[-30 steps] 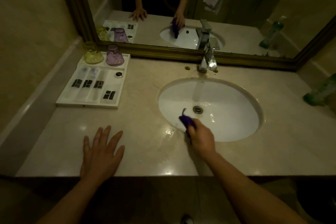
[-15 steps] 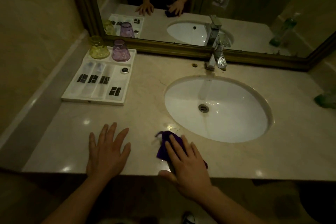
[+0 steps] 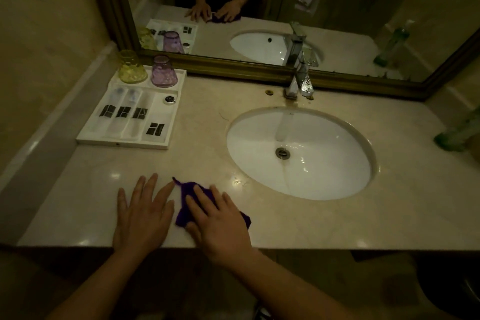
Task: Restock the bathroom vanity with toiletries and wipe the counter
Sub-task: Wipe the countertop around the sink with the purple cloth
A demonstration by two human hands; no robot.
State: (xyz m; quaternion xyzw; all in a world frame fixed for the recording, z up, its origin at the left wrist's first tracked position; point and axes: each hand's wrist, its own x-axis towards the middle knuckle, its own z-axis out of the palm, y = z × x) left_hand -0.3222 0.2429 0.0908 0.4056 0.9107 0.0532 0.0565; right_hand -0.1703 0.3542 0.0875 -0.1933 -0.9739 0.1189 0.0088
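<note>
A purple cloth (image 3: 187,196) lies flat on the beige marble counter (image 3: 202,122) near its front edge, left of the white sink (image 3: 324,171). My right hand (image 3: 220,221) presses flat on the cloth with straight, spread fingers and covers most of it. My left hand (image 3: 144,213) rests flat on the counter right beside the cloth, fingers spread. At the back left stands a white toiletry tray (image 3: 85,138) with wrapped toiletries (image 3: 124,114). An upturned yellow cup (image 3: 131,67) and an upturned purple cup (image 3: 163,71) stand at the tray's far end.
A chrome faucet (image 3: 298,78) stands behind the sink under a gold-framed mirror (image 3: 233,63). A green bottle (image 3: 457,130) stands at the counter's right edge. A wall runs along the left side.
My right hand carried the cloth out of the sink to the counter's front edge, then slid it left until it nearly meets my left hand. The left hand stayed in place.
</note>
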